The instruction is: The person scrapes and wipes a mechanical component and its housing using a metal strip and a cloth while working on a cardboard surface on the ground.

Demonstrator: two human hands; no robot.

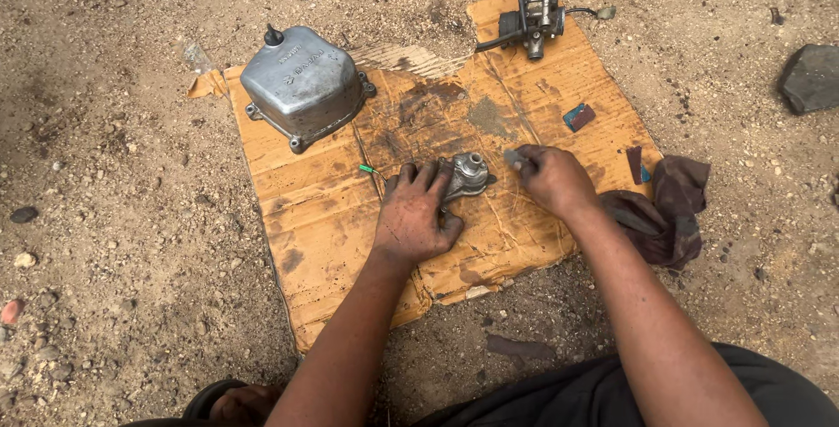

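Your left hand [415, 217] lies flat, fingers [423, 179] spread, pressing down on one side of the small grey cast-metal part with a round collar [468, 173], which sits on the stained brown cardboard sheet [315, 208] spread over the dirt ground [105, 261]. Your right hand [552, 178] is just to the right of that part, its fingers curled and pinched around a small grey piece [516, 159]; what the piece is cannot be made out. A thin green wire scrap [367, 168] lies just left of your left fingertips. Well beyond your left fingers sits a large grey metal engine cover with bolt lugs [301, 84]. Far ahead of your right fingers, at the cardboard's far edge, stands a dark metal assembly with hoses [535, 14]. To the right of your right fingers lie a small red-and-teal block [578, 117] and a dark brown rag [669, 213], the rag beside your right wrist. A dark grey stone [811, 77] rests far off to the right.
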